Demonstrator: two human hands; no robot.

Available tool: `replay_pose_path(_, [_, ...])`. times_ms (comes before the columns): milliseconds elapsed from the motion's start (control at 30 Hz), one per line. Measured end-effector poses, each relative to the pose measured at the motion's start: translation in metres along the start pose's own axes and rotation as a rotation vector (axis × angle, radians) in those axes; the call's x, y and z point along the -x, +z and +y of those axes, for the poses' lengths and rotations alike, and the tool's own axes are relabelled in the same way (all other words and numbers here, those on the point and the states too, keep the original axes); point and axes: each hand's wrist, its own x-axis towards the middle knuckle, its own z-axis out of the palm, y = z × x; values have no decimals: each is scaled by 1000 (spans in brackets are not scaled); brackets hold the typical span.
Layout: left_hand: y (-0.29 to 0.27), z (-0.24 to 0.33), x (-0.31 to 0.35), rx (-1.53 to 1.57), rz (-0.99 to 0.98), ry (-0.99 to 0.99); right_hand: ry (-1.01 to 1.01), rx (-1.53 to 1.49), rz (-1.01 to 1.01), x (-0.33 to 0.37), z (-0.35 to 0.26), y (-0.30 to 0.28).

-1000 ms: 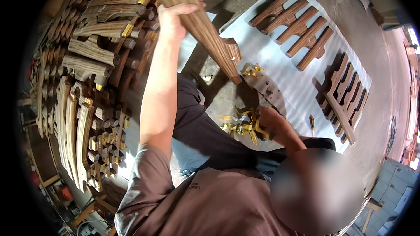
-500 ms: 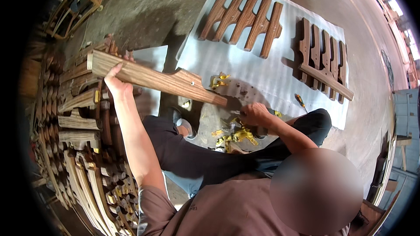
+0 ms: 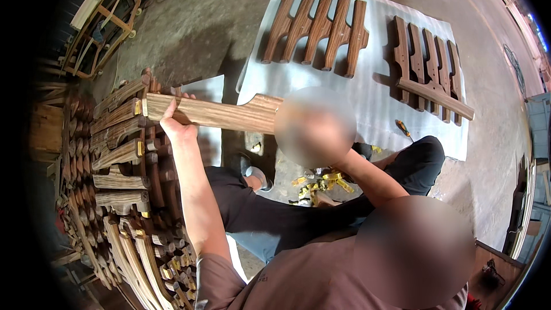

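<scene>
My left hand is closed around the left end of a long brown wooden furniture leg with striped grain and a stepped notch. It lies almost level above my lap. At its other end is my right hand, covered by a blurred patch, so its fingers and grip are hidden. Beneath it, crumpled yellow tape scraps lie on the floor by my foot. Close to my right knee rests a screwdriver with an orange and dark handle.
A white foam sheet ahead holds a left row of wooden legs and a right row, one piece lying crosswise on the latter. Tall stacks of similar pieces stand close on my left. A wooden cart stands far left.
The furniture leg has swung from a slant to nearly level, its right end rising. My right hand has moved up to that end. The view has shifted slightly.
</scene>
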Motion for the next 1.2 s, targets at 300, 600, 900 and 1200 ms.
replay_pose_path(300, [6,-42,22,-1448,-197,363,107,-59,16,-32,154,-13])
replay_pose_path(600, [9,-41,56,-2217,-807,103,103,478,-213,-101,251,-56])
replay_pose_path(900, [31,-48,54,-2116,-679,-113,354,571,-370,-101,309,-56])
replay_pose_path(1200, [-3,-31,51,-2068,-692,235,456,514,-178,-114,287,-42])
